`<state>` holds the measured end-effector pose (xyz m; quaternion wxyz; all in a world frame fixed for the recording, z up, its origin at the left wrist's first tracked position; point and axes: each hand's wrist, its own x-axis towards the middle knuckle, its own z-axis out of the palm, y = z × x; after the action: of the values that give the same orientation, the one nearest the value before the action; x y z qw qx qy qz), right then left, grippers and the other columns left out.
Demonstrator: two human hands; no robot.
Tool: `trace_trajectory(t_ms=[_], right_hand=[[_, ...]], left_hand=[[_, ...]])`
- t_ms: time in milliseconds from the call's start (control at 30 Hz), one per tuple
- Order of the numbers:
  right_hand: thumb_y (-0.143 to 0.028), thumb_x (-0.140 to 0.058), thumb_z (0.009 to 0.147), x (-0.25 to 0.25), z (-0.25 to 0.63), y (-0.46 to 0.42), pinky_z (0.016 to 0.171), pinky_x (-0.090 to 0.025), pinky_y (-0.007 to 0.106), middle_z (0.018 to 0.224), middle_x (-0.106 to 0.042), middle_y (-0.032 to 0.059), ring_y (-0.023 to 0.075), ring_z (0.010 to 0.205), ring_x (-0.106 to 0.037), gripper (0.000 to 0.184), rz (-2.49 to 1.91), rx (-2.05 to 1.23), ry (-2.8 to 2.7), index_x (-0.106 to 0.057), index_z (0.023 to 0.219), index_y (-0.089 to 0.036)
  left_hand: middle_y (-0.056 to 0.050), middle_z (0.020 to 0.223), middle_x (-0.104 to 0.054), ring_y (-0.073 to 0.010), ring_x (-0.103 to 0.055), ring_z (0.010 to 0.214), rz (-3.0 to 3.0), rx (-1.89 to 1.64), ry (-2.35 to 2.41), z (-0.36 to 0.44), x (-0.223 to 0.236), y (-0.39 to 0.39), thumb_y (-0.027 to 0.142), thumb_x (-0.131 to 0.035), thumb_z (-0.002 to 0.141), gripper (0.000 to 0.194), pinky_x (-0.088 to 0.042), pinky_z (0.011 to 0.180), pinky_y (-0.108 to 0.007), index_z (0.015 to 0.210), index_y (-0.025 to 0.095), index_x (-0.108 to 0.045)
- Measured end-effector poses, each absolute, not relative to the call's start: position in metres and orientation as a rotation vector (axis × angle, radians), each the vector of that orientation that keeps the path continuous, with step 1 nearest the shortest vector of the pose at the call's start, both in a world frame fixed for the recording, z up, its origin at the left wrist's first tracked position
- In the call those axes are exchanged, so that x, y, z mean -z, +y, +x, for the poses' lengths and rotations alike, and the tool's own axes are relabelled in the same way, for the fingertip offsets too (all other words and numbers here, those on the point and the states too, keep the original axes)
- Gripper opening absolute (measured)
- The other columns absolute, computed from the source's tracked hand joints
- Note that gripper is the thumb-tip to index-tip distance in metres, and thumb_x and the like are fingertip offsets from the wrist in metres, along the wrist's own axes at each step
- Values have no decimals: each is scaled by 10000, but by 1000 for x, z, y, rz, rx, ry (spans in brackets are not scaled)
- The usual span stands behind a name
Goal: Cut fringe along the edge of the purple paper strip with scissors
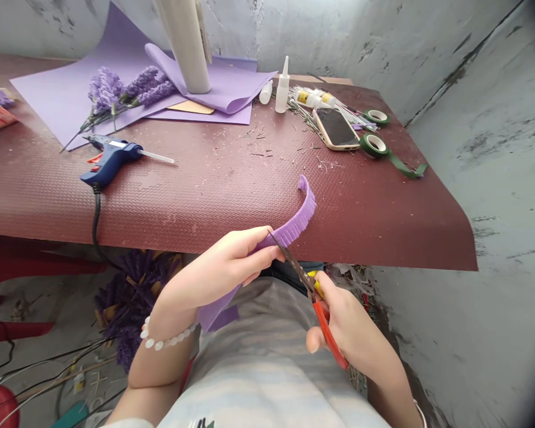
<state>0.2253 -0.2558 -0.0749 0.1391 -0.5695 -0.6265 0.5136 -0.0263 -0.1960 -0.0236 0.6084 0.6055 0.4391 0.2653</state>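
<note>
My left hand [225, 267] pinches a long purple foam strip [294, 223] with a fringe cut along one edge; the strip curls up and to the right over the table's front edge. My right hand [348, 324] grips red-handled scissors [314, 297], whose dark blades meet the strip just beside my left fingertips. Both hands hover over my lap, in front of the dark red table [205, 190].
On the table lie a blue glue gun [109, 159] with its cord, purple foam sheets [71, 89], finished lavender stems [125, 92], a cardboard tube [187, 41], glue bottles [283, 86], a phone [336, 128] and green tape rolls [374, 144]. More purple flowers [131, 297] sit below the table.
</note>
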Motion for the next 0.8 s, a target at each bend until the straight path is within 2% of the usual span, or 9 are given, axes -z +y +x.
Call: trace_trajectory(t_ms=[100, 200, 267, 333, 467, 633, 800], right_hand=[[-461, -901, 812, 75, 225, -254, 568, -282, 298, 642, -378, -146, 160, 630, -278, 588, -1651, -1384, -1883, -333, 904, -339], [-529, -913, 830, 76, 223, -254, 589, -323, 303, 660, -403, -137, 162, 621, -341, 621, -1653, -1421, -1859, -329, 913, -336], [-515, -882, 880, 77, 221, -255, 604, -353, 303, 703, -440, -122, 164, 616, -439, 558, -1627, -1528, -1792, -359, 934, -328], [-426, -846, 895, 79, 220, -257, 595, -344, 295, 736, -461, -114, 161, 619, -507, 466, -1595, -1625, -1712, -396, 953, -319], [-269, -719, 857, 82, 218, -260, 549, -298, 289, 690, -558, -118, 140, 549, -495, 337, -1594, -1700, -1632, -399, 948, -317], [-357, -597, 924, 81, 218, -259, 477, -228, 288, 643, -652, -108, 135, 445, -495, 215, -1539, -1767, -1614, -384, 941, -329], [-387, -567, 966, 83, 218, -260, 470, -263, 272, 651, -676, -98, 133, 462, -523, 168, -1483, -1757, -1633, -414, 933, -325]], left_hand=[[74, 718, -459, -117, -363, 627, 1438, -568, 991, -26, 23, -195, 421, -663, 1087, 274, -320, 558, -268, 919, 213, -602], [72, 721, -462, -118, -366, 624, 1475, -572, 982, -25, 23, -193, 396, -635, 1101, 265, -321, 552, -271, 911, 216, -600], [69, 715, -463, -119, -370, 623, 1505, -581, 990, -25, 23, -193, 387, -608, 1113, 277, -316, 552, -275, 896, 216, -598], [69, 708, -460, -118, -370, 621, 1521, -582, 1004, -26, 23, -193, 385, -602, 1111, 284, -311, 553, -277, 882, 216, -595], [76, 687, -451, -113, -363, 617, 1491, -548, 1017, -28, 23, -194, 409, -609, 1103, 305, -311, 552, -275, 867, 221, -561], [78, 681, -450, -102, -359, 611, 1455, -555, 1005, -30, 25, -193, 418, -631, 1098, 346, -313, 550, -262, 833, 231, -508], [79, 679, -464, -95, -371, 604, 1456, -573, 1003, -31, 26, -192, 418, -644, 1088, 339, -320, 547, -252, 832, 223, -535]])
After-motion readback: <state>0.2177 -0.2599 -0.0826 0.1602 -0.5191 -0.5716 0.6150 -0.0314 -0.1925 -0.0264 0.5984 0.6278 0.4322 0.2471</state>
